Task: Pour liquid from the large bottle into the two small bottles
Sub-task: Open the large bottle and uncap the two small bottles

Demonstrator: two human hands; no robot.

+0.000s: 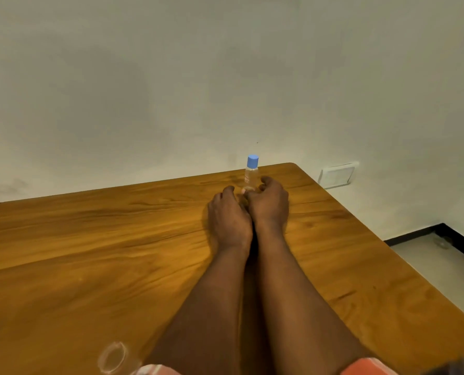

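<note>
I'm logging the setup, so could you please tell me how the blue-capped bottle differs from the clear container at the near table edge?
The blue-capped bottle is closed; the clear container shows an open rim. The bottle stands near the far edge of the table; the container sits at the near edge, cropped by the frame. The bottle bears a small label; none shows on the container. Both are transparent.

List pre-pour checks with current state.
1. Small bottle upright on table: ok.
2. Blue cap off: not ok, still on.
3. Both receivers in view: not ok, only one seen.
4. Pour source identified: cannot tell; only a clear rim at the near edge.
5. Left hand and right hand grip on that bottle: cannot tell; fingers curl by its base.
</note>
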